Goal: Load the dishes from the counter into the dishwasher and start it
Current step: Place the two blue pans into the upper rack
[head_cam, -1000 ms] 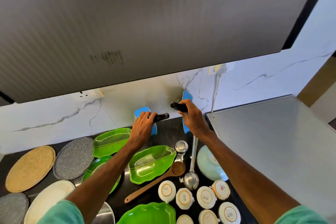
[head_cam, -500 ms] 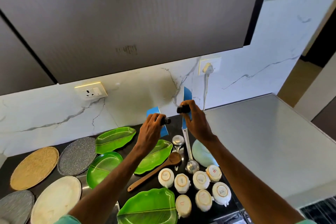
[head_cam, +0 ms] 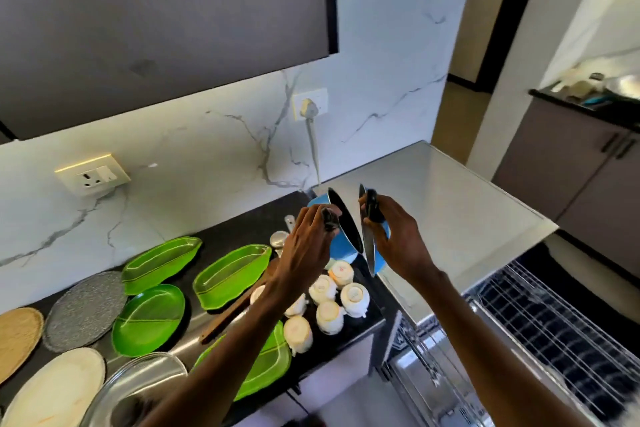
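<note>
The pulled-out dishwasher rack point(head_cam: 554, 315) fills the lower right, just beside the dark worktop point(head_cam: 242, 218). Two blue pans are held in the air above the worktop's right end, near each other. Both stand on edge, rims slanting from upper left down to lower right. The left pan point(head_cam: 337, 243) turns its black inside to the right; the right pan point(head_cam: 379, 260) shows almost edge-on. The left grip point(head_cam: 308, 239) has its fingers curled round the left pan's black handle point(head_cam: 329, 220). The right grip point(head_cam: 398, 232) is wrapped round the right pan's handle point(head_cam: 373, 210). Upturned white cups point(head_cam: 353, 298) sit on the worktop below the pans.
</note>
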`<state>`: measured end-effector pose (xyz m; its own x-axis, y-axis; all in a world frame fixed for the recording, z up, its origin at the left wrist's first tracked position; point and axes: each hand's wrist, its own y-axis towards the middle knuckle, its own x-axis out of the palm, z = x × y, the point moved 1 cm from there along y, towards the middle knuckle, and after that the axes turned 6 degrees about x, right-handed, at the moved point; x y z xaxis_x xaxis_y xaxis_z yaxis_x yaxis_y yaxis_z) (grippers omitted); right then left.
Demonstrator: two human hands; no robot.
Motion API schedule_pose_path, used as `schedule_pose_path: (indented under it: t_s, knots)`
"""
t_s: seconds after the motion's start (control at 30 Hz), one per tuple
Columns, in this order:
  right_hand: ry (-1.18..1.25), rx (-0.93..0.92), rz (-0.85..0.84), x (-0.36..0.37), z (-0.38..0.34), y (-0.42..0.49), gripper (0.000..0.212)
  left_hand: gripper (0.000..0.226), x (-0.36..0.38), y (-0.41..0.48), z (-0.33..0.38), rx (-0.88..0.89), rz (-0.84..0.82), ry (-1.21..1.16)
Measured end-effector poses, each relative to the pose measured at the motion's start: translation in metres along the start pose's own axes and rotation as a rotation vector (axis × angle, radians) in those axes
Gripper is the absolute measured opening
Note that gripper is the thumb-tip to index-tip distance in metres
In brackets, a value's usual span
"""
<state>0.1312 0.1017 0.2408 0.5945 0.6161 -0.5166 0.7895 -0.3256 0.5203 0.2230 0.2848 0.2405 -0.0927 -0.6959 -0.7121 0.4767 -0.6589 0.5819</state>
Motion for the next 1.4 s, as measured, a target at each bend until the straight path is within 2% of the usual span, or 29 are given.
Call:
schedule_pose_path:
  t_s: [0.2, 0.4, 0.57, 0.7, 0.83, 1.1, 1.2, 1.27, 1.33, 1.4]
  knots:
    - [-0.015, 0.138, -0.019, -0.081, 0.045, -0.076, 0.032, 0.025, 0.065, -0.023, 0.097, 0.061, -0.063, -0.097]
    - [-0.050, 0.246, -0.069, -0.168, 0.089, -0.161, 0.018, 0.022, 0.162, -0.062, 0.188, -0.061, -0.244, -0.152]
    - [-0.132, 0.394, -0.040, -0.219, 0.117, -0.204, 0.020, 0.019, 0.217, -0.078, 0.256, -0.183, -0.300, -0.201]
    - [-0.153, 0.494, -0.048, -0.242, 0.139, -0.219, 0.025, 0.014, 0.242, -0.073, 0.288, -0.200, -0.335, -0.224]
    - [-0.149, 0.537, -0.061, -0.256, 0.159, -0.219, 0.026, 0.011, 0.264, -0.066, 0.292, -0.197, -0.340, -0.236]
    - [-0.194, 0.602, -0.098, -0.262, 0.215, -0.211, 0.031, 0.018, 0.311, -0.047, 0.260, -0.129, -0.451, -0.273]
    - [-0.217, 0.592, -0.106, -0.255, 0.245, -0.211, 0.040, 0.032, 0.333, -0.040, 0.245, -0.108, -0.526, -0.278]
    - [-0.181, 0.610, -0.102, -0.255, 0.258, -0.209, 0.031, 0.039, 0.349, -0.034, 0.235, -0.067, -0.558, -0.249]
    - [-0.178, 0.636, -0.109, -0.256, 0.268, -0.204, 0.023, 0.034, 0.363, -0.028, 0.227, -0.049, -0.573, -0.229]
    - [-0.200, 0.638, -0.113, -0.257, 0.278, -0.204, 0.024, 0.033, 0.374, -0.024, 0.222, -0.058, -0.581, -0.208]
